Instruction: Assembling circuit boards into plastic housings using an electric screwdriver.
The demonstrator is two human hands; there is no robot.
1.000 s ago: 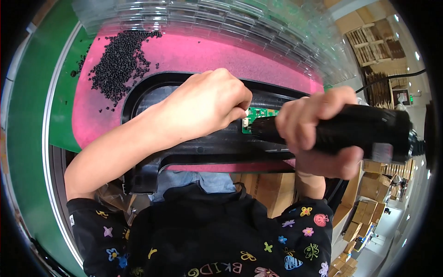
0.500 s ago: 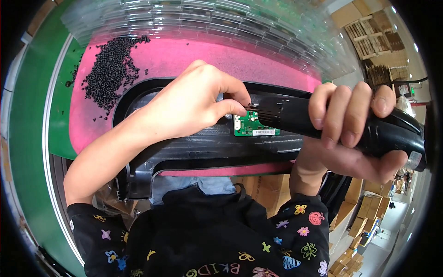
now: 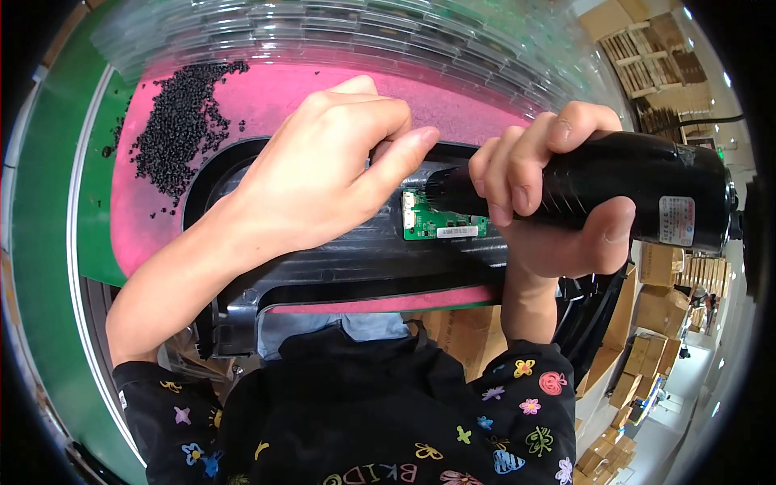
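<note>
My right hand (image 3: 558,174) is wrapped around a black electric screwdriver (image 3: 647,182) with a pale label near its back end. The tool's narrow front end lies over a green circuit board (image 3: 444,225), hiding part of it; its tip is hard to make out. White connectors line the board's left side. Under the board is a long black plastic housing (image 3: 339,279) with a raised rim. My left hand (image 3: 323,153) hovers above the housing, left of the tool and apart from it. Its fingers curl in towards the thumb, and whatever they hold is hidden.
A pile of small black pieces (image 3: 174,121) lies at the far left of the pink mat (image 3: 133,234). Stacked clear plastic trays (image 3: 347,40) stand along the back. Green surface (image 3: 52,267) runs down the left. Cardboard boxes (image 3: 663,307) stand at the right.
The screwdriver has swung round and moved left, its front end now over the board. My left fingers have drawn up and away from the tool's tip.
</note>
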